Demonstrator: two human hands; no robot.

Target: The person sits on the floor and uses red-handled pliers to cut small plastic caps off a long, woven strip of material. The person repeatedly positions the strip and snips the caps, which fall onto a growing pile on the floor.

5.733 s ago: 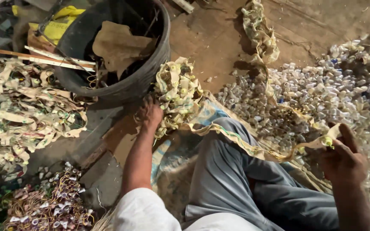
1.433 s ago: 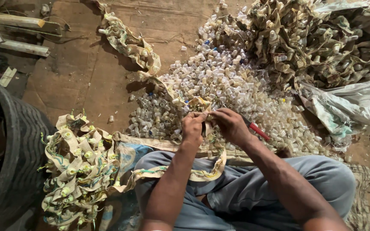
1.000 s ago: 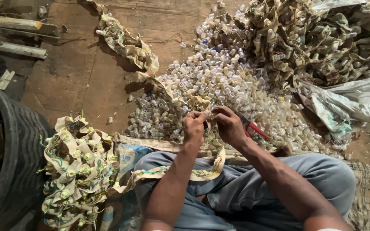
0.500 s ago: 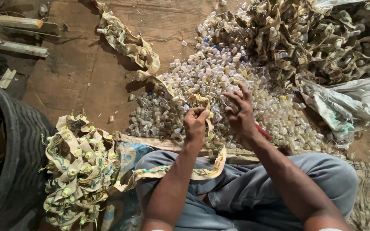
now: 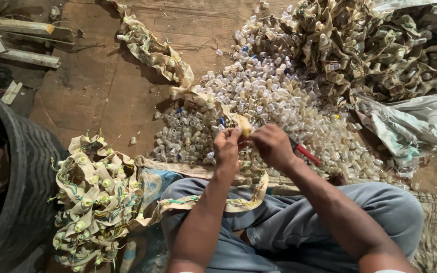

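My left hand [image 5: 227, 147] pinches a long cream fabric strip [image 5: 213, 201] studded with small caps and thin coloured wires. My right hand [image 5: 272, 146] is closed beside it on the same strip, and a red-handled tool [image 5: 305, 153] sticks out behind its palm. The strip runs from a loose length on the floor at the back [image 5: 154, 48], through both hands, across my lap in grey trousers [image 5: 299, 227] and into a heap of worked strip [image 5: 94, 194] at my left. Just beyond my hands lies a pile of small clear plastic caps [image 5: 264, 96].
A big tangled mound of strip [image 5: 375, 45] fills the far right, with a pale plastic sack [image 5: 421, 124] below it. A black rubber tub [image 5: 18, 177] stands at the left edge. Wooden battens [image 5: 24, 55] lie at the far left on the brown floor.
Half a second ago my right hand was spread open over the cap pile; it has come back and closed on the strip next to my left hand. The left hand has barely moved.
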